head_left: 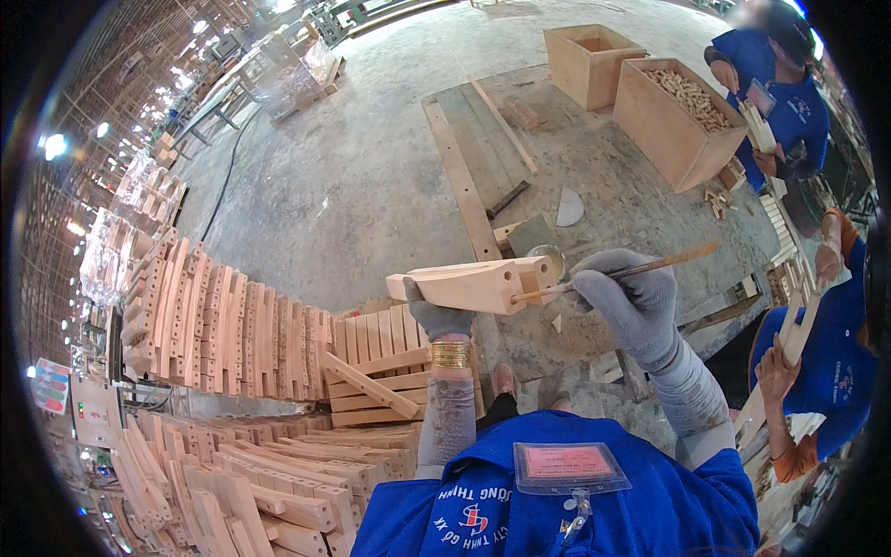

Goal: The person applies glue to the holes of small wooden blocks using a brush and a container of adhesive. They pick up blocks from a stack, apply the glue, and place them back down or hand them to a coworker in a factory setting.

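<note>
My gloved left hand (438, 314) is closed around a pair of pale wooden pieces (455, 286) lying side by side, with round drilled holes at their right ends. My gloved right hand (631, 302) pinches a thin wooden stick (670, 258). Its narrow tip meets the end of the nearer piece, at or just beside a hole; which one I cannot tell. The stick's wider, brownish end points up to the right. Just behind the pieces, partly hidden by them, a small round see-through container (549, 254) stands on the worktable (613, 223).
On the table are a long drilled board (461, 176), a dark bar-shaped tool (509, 200) and a white half-disc (569, 206). A wooden box of dowels (682, 130) stands far right beside another box (589, 65). Stacked wooden parts (223, 325) fill the left. Two co-workers (789, 102) handle wood at right.
</note>
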`<state>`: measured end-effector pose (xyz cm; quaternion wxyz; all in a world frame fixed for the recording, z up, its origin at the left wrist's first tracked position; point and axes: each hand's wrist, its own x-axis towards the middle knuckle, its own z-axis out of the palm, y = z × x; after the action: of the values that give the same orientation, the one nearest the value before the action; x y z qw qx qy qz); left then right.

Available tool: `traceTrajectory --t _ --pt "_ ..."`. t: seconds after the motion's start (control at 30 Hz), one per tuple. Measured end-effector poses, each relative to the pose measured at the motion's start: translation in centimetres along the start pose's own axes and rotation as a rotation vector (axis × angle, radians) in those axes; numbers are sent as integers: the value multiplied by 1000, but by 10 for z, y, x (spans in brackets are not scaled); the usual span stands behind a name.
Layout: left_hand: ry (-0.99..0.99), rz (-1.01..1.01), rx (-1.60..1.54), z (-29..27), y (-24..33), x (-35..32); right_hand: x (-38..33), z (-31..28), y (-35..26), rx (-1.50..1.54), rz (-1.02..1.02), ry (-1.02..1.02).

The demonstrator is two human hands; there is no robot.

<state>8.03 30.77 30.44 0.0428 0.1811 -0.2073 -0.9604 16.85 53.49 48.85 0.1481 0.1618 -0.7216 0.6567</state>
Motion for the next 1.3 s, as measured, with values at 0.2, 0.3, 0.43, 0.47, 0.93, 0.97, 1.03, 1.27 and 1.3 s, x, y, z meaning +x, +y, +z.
traceTrajectory --t 0.2,0.3,0.43,0.47,0.93,0.97,1.03,1.27,1.3 --pt "19 15 25 5 0 -1 -1 2 -4 38 7 -18" --pt "17 31 17 6 1 -1 -1 1 -5 42 51 -2" --pt "14 53 20 1 5 3 -4 -5 -8 64 97 112" --pt "8 53 15 -2 7 4 -4 -6 -9 111 104 163" --pt "55 67 41 9 7 1 3 -21 11 96 129 271" --pt "46 59 41 8 7 1 4 -19 10 92 129 263" --pt "45 73 53 11 6 0 7 -17 9 60 127 219" --pt "31 65 34 22 8 -8 9 -20 11 -43 55 156" --pt "39 74 49 25 7 -10 9 -19 10 -20 61 158"
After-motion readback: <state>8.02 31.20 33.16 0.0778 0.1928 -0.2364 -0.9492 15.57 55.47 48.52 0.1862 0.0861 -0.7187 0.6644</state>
